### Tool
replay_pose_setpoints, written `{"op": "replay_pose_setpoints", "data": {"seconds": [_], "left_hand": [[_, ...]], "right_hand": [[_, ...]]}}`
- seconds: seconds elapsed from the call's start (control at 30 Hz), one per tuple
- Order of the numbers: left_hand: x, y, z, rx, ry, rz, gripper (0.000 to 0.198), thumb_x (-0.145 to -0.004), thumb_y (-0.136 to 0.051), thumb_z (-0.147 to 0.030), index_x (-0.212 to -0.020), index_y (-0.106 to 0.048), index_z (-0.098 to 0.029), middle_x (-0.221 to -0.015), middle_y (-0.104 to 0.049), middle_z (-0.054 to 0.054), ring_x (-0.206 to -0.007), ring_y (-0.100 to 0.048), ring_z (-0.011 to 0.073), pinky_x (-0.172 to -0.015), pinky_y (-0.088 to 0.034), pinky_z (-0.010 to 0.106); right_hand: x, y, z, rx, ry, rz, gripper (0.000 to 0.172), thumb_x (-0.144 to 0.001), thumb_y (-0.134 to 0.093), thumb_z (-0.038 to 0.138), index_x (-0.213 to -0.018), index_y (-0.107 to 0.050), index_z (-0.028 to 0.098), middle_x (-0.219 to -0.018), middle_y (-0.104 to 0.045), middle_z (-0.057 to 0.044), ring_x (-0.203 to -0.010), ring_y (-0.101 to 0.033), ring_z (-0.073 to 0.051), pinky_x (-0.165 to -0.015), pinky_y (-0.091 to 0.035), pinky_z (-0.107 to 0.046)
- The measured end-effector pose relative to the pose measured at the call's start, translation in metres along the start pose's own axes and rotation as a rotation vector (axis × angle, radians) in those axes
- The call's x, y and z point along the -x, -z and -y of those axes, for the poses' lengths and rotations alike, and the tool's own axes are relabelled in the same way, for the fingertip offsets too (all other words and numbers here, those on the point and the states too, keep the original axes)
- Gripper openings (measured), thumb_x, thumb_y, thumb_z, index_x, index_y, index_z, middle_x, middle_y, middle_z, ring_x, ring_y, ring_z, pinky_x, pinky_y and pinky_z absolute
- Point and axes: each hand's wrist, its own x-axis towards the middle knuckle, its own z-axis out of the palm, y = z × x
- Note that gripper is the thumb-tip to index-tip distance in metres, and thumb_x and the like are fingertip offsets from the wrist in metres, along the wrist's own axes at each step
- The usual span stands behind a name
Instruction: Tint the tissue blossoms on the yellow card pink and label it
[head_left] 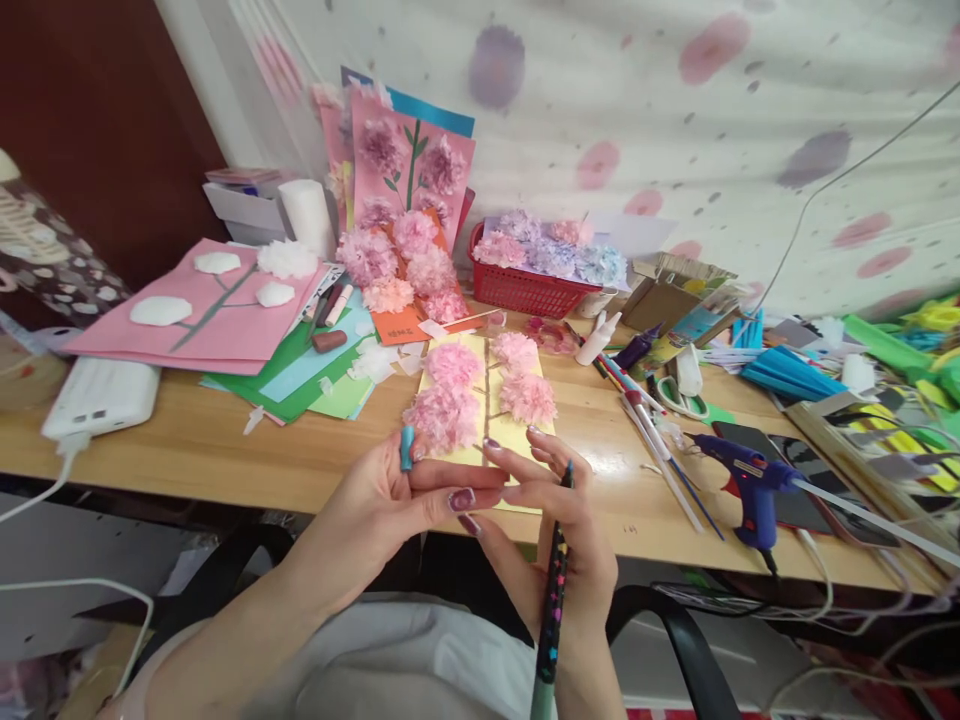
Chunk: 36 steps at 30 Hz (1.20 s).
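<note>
My left hand [409,490] is closed, with a small teal cap [406,448] held between its fingers. My right hand [566,520] has a dark pen [553,600] with coloured stars tucked between its fingers, tip upward. The fingertips of both hands meet above the table's front edge; whether anything small lies between them cannot be made out. Just beyond them lies a yellow sheet [517,500], partly hidden by my hands. It bears fluffy pink paper flowers [452,415] on either side of a thin brown stem [487,385].
A blue glue gun [750,480] lies at the right near phones and cables. Behind stand a red basket [525,290] of paper flowers and a pink flower card [412,160]. Pink sheets [247,340] and a white power bank [105,395] lie left. A glue bottle [598,338] stands mid-table.
</note>
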Motion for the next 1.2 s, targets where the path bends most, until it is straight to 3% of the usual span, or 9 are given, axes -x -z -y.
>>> {"op": "replay_pose_setpoints", "data": {"seconds": [0.1,0.23,0.4,0.53,0.67,0.93,1.0,1.1,1.2], "left_hand": [[-0.003,0.004,0.006,-0.001,0.026,0.045,0.041,-0.074,-0.085,-0.016,-0.095,-0.05,-0.022,-0.092,-0.079,0.001,-0.09,-0.075,0.0128,-0.075,-0.056,0.018],[-0.005,0.008,0.014,0.012,0.012,0.078,0.049,-0.071,-0.086,-0.011,-0.084,-0.041,-0.022,-0.078,-0.075,-0.005,-0.081,-0.074,0.0095,-0.071,-0.053,0.015],[-0.003,0.012,0.011,0.022,0.038,0.124,0.048,-0.075,-0.086,-0.02,-0.086,-0.039,-0.023,-0.098,-0.078,0.001,-0.099,-0.075,0.0162,-0.082,-0.055,0.022],[-0.004,0.022,0.003,0.029,-0.012,0.152,0.038,-0.083,-0.079,-0.038,-0.085,-0.045,-0.022,-0.108,-0.078,0.008,-0.109,-0.072,0.0191,-0.097,-0.052,0.026],[-0.005,0.034,0.002,0.106,-0.012,0.118,0.027,-0.09,-0.071,-0.039,-0.085,-0.051,-0.021,-0.114,-0.077,0.012,-0.111,-0.071,0.0205,-0.099,-0.051,0.028],[-0.009,0.035,-0.001,0.199,0.025,0.045,0.024,-0.081,-0.081,-0.032,-0.083,-0.061,-0.019,-0.105,-0.079,0.011,-0.097,-0.076,0.0198,-0.092,-0.057,0.026],[-0.012,0.027,0.003,0.194,0.022,0.008,0.028,-0.075,-0.086,-0.027,-0.08,-0.059,-0.019,-0.098,-0.08,0.008,-0.081,-0.076,0.0152,-0.079,-0.059,0.021],[-0.015,0.012,0.012,0.215,0.04,-0.025,0.034,-0.073,-0.087,-0.023,-0.077,-0.054,-0.019,-0.09,-0.08,0.006,-0.065,-0.072,0.0099,-0.065,-0.056,0.016],[-0.014,-0.001,0.021,0.237,0.08,-0.039,0.036,-0.075,-0.086,-0.022,-0.078,-0.05,-0.02,-0.088,-0.08,0.004,-0.068,-0.073,0.0101,-0.068,-0.056,0.017]], "right_hand": [[-0.002,0.0,0.003,-0.056,-0.014,0.145,0.03,-0.084,-0.069,0.006,-0.093,-0.051,0.028,-0.109,-0.078,-0.003,-0.127,-0.061,-0.028,-0.107,-0.042,-0.055],[0.0,-0.005,0.003,-0.149,-0.052,0.18,0.032,-0.084,-0.062,0.001,-0.083,-0.043,0.027,-0.092,-0.079,-0.001,-0.12,-0.066,-0.027,-0.096,-0.05,-0.051],[-0.001,-0.001,0.001,-0.097,-0.115,0.016,0.036,-0.082,-0.068,0.005,-0.072,-0.041,0.026,-0.075,-0.077,0.0,-0.1,-0.072,-0.027,-0.088,-0.053,-0.049],[-0.004,0.017,-0.007,-0.06,-0.157,-0.129,0.042,-0.076,-0.079,0.007,-0.07,-0.042,0.025,-0.073,-0.079,0.001,-0.089,-0.075,-0.025,-0.098,-0.05,-0.051],[-0.004,0.042,-0.016,-0.051,-0.207,-0.265,0.039,-0.077,-0.079,0.01,-0.065,-0.044,0.024,-0.074,-0.079,-0.001,-0.08,-0.077,-0.023,-0.1,-0.052,-0.047],[0.004,0.099,-0.018,-0.031,-0.372,-0.619,0.038,-0.063,-0.091,0.018,-0.064,-0.053,0.022,-0.071,-0.078,0.003,-0.067,-0.078,-0.017,-0.071,-0.063,-0.023],[0.004,0.094,-0.011,-0.085,-0.392,-0.567,0.038,-0.06,-0.091,0.012,-0.067,-0.054,0.021,-0.08,-0.081,0.0,-0.074,-0.079,-0.018,-0.071,-0.063,-0.023],[0.001,0.063,0.005,-0.166,-0.489,-0.411,0.037,-0.069,-0.085,0.01,-0.067,-0.049,0.021,-0.082,-0.081,-0.001,-0.073,-0.079,-0.018,-0.062,-0.063,-0.022],[-0.005,0.027,0.022,-0.237,-0.593,-0.333,0.036,-0.078,-0.079,0.01,-0.07,-0.046,0.023,-0.089,-0.082,-0.002,-0.078,-0.079,-0.018,-0.069,-0.065,-0.025]]}}
